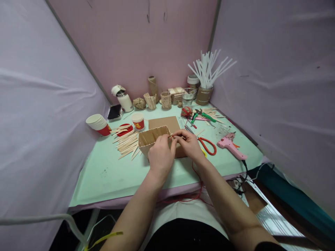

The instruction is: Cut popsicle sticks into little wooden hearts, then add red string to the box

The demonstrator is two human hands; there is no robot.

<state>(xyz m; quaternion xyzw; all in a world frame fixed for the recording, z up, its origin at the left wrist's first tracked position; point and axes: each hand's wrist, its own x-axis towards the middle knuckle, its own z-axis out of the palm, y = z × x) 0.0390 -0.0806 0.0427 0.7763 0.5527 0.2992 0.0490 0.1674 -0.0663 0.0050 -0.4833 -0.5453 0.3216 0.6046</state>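
A small cardboard box with a scalloped rim stands open-topped on the table. My left hand is closed on its near right side, with thumb and fingers pinched by the rim. At that same corner my right hand pinches what looks like red string; the fingers hide most of it. Red string hangs below my right wrist and runs over the table's front edge to my lap. Behind the box lies a flat sheet of brown cardboard. Scissors with red handles rest just right of my right hand.
Wooden sticks and paper cups are on the left. A pink glue gun, its cord over the edge, and green-handled pliers lie right. Along the back stand jars, twine and a holder of white glue sticks.
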